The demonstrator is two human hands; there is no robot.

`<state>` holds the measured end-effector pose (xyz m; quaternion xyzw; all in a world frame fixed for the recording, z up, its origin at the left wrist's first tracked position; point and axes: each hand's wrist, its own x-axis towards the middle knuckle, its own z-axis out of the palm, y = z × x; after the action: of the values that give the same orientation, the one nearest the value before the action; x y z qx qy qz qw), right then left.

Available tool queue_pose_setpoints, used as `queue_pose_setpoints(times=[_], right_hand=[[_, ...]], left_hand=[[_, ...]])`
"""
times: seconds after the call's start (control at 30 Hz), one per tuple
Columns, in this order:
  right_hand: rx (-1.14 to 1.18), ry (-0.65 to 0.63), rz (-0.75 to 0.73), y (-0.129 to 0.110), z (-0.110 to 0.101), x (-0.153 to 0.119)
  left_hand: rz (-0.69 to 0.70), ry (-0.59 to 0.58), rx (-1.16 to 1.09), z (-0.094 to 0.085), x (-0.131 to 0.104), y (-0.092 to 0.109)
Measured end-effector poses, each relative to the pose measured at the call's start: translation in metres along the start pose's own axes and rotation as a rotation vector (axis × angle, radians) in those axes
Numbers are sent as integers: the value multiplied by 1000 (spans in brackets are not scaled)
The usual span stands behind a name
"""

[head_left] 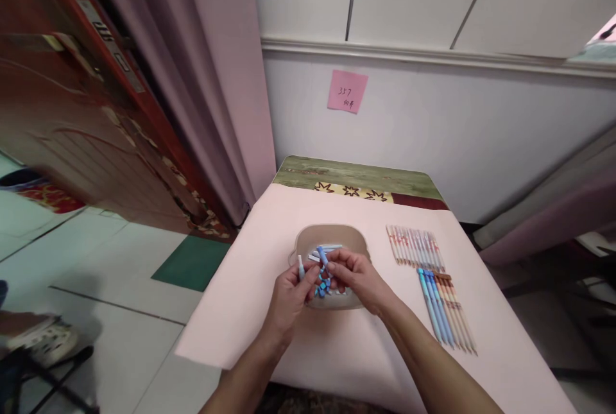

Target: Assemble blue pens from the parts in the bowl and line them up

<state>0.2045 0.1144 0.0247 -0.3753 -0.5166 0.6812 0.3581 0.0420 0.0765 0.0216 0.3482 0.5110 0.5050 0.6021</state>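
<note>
Over a bin (331,234) on a pink-covered bench (240,285), the left hand (291,289) has its fingers around a pale tube (301,267); the right hand (359,276) pinches a blue piece (322,254) — the two stand apart. Blue bits (323,287) and pale sticks (331,248) in the bin look still to do. At right, the far row (416,248) and near row (445,311) of pens — neatly laid out — look done.

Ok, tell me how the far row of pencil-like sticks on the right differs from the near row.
The far row is pale with reddish marks; the near row is part blue, part cream and brown. The near row has blue and brown heads; the far row shows none. Both lie side by side on the pink cloth.
</note>
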Motion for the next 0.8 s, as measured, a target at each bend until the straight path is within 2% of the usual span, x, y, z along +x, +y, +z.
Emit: queue_pose_setpoints(times=[0.13,0.27,0.4,0.5,0.6,0.63,0.7,0.8], right_hand=[[121,-18,47,-4,2,-13],[168,-33,113,3,2,-17],[120,-26,149,4,6,-16],[-184,102,69,0,3,-21],[-742,281,-129,5,-5,-34],[-908,290,-175,11,-6,-39],[-1112,232,-222,27,-7,-48],[-1239,171,-294,50,-1,-54]], left_hand=[[14,9,-27,5,0,-3],[-3,11,10,6,-7,-4],[-11,37,-7,6,-10,0],[34,83,-84,2,-9,4],[63,142,-153,-5,-8,9],[62,165,-160,-7,-7,10],[55,197,-169,-11,-7,11],[43,195,-179,-12,-8,7]])
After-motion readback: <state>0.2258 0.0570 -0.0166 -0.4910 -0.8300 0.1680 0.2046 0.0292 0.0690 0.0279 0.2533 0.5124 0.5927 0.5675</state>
